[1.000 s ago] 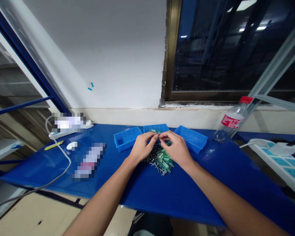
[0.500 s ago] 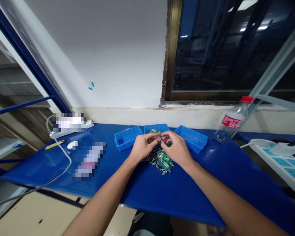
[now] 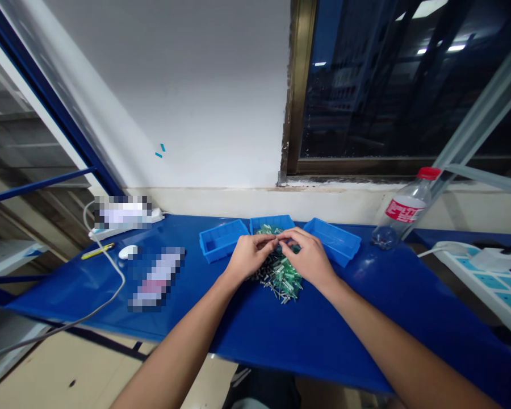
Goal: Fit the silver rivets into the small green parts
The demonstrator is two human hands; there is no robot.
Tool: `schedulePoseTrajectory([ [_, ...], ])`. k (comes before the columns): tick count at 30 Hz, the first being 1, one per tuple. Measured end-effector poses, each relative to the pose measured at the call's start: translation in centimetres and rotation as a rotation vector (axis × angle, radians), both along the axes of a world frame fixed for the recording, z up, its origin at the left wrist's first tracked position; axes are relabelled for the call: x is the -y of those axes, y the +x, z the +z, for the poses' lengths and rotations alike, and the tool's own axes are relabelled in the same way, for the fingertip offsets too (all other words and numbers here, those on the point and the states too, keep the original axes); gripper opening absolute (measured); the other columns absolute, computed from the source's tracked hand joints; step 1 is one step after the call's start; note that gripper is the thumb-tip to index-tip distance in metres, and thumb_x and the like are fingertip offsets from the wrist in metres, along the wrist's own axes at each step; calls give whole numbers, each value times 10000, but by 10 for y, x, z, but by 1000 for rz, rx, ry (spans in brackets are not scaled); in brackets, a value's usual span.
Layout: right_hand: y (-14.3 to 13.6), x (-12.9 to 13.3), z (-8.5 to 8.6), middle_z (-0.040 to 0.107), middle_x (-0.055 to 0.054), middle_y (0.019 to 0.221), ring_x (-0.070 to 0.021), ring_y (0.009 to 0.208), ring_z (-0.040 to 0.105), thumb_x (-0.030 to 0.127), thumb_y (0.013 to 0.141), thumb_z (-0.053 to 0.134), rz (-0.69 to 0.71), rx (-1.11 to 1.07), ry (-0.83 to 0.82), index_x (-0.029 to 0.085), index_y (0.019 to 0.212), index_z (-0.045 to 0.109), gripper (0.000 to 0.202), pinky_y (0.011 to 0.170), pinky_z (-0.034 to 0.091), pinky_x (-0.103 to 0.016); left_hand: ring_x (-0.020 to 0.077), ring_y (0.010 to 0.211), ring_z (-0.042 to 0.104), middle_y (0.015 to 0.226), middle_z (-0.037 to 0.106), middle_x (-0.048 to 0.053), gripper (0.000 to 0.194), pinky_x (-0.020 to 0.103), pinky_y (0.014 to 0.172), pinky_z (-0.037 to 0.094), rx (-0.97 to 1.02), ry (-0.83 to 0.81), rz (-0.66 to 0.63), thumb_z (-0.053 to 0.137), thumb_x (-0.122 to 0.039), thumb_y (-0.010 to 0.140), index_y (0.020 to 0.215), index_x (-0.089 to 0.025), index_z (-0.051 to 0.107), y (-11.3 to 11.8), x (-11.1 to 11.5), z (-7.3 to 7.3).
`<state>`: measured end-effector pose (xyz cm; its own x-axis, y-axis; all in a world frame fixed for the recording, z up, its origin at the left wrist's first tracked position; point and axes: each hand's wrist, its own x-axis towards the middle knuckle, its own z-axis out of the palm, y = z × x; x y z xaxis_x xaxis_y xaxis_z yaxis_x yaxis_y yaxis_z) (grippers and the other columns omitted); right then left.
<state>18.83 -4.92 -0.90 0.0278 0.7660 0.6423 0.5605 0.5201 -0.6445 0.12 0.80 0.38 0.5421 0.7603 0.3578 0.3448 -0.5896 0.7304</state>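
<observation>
My left hand (image 3: 250, 257) and my right hand (image 3: 307, 255) meet fingertip to fingertip above a pile of small screws and green and clear pieces (image 3: 284, 278) on the blue table. Both hands are closed in a pinch; whatever lies between the fingertips is too small to name. Behind them stands the middle blue bin (image 3: 272, 220), with greenish pieces in it, partly hidden by my fingers. The left blue bin (image 3: 223, 238) and the right blue bin (image 3: 333, 241) flank it, and I see nothing in either.
A bottle with a red cap (image 3: 406, 207) stands at the back right, near a power strip (image 3: 489, 278). On the left are a blurred-out flat item (image 3: 157, 278), a white mouse-like object (image 3: 128, 252), a yellow tool (image 3: 97, 251) and a cable (image 3: 111, 295).
The fingers of both hands have shifted slightly while staying together over the pile. The whole view has moved a little.
</observation>
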Motion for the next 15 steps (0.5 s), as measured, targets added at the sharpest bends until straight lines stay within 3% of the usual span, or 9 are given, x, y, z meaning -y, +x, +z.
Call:
schedulePoseTrajectory([
  [7, -1, -4, -8, 775, -42, 877, -202, 782, 751, 302, 892, 690, -7, -194, -170, 212, 956, 714, 113, 763, 633, -342, 237, 958, 804, 1066, 831, 29, 235, 317, 869, 631, -8, 19, 31, 687, -281, 930, 1112, -214, 819, 1, -3, -7],
  [11, -2, -6, -11, 750, -32, 863, -181, 768, 721, 241, 849, 689, -2, -177, -190, 202, 985, 704, 143, 727, 615, -312, 220, 1002, 797, 1091, 827, 27, 283, 320, 932, 623, 65, -5, -9, 682, -227, 914, 1180, -214, 779, 2, -3, -7],
  [15, -3, -4, -8, 706, -30, 887, -152, 716, 657, 174, 846, 628, -33, -43, -112, 204, 1017, 731, 202, 675, 574, -286, 221, 984, 798, 1070, 828, 47, 342, 316, 903, 629, 153, -97, -40, 687, -288, 935, 1262, -192, 720, 3, 0, -3],
])
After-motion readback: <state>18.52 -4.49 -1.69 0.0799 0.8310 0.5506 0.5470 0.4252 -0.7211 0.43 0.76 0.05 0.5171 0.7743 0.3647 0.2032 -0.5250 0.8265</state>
